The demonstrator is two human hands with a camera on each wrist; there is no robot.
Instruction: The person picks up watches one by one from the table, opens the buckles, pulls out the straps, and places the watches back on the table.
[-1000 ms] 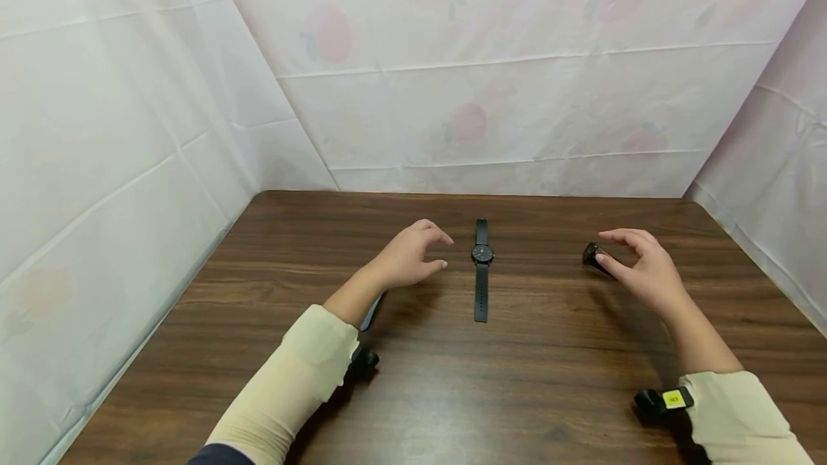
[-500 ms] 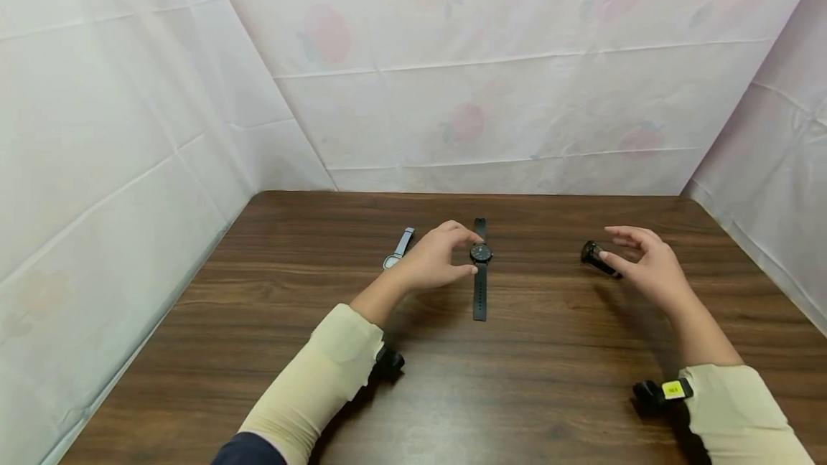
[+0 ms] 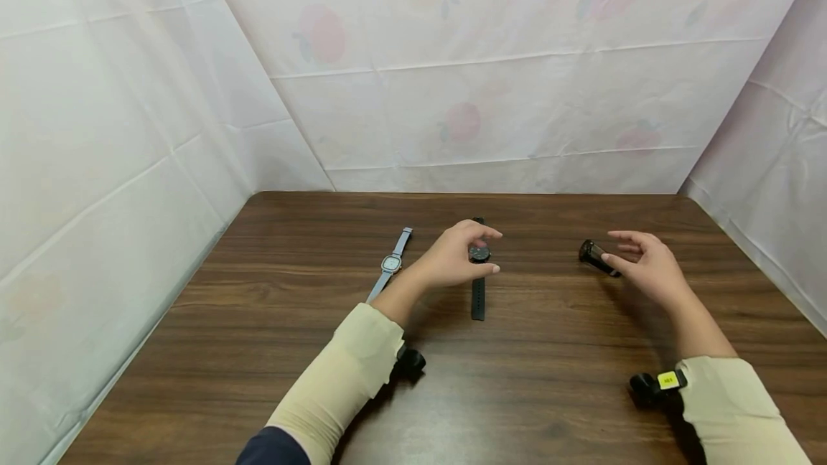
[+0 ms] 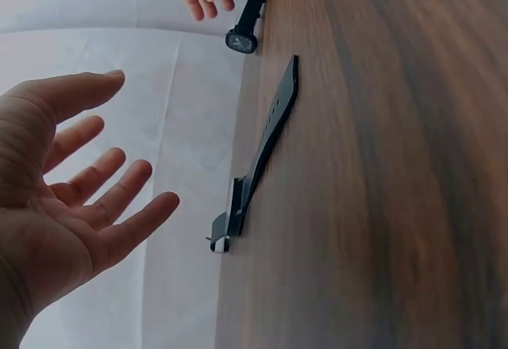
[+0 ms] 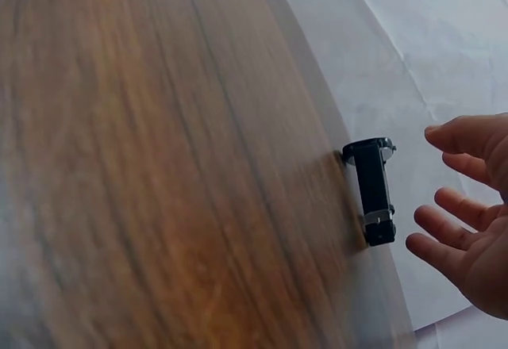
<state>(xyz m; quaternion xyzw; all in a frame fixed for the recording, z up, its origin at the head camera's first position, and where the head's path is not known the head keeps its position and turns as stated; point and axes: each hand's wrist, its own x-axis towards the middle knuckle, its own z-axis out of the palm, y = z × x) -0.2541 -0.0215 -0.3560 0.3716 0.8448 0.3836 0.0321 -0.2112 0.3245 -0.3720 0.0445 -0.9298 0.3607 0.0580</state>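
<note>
My left hand (image 3: pixel 452 257) hovers over a flat black watch (image 3: pixel 478 300), fingers spread and nothing in them. It covers part of the dial in the head view. From the left wrist, that watch (image 4: pixel 274 127) lies on the table, apart from the hand (image 4: pixel 71 190). At the right, a second black watch (image 3: pixel 594 255) sits with its strap fastened in a loop. Beside it is my right hand (image 3: pixel 649 264), thumb and fingers apart. A gap shows between those fingers and the looped watch (image 5: pixel 371 182) in the right wrist view.
A light blue watch (image 3: pixel 391 264) with a squarish face lies left of the left hand, its lower strap partly behind the forearm. The brown wooden table (image 3: pixel 258 350) is enclosed by white printed curtains (image 3: pixel 517 92) at the back and sides.
My left hand has moved right, from beside the flat black watch to over it, uncovering the light blue watch. The right hand has drawn slightly away from the looped watch.
</note>
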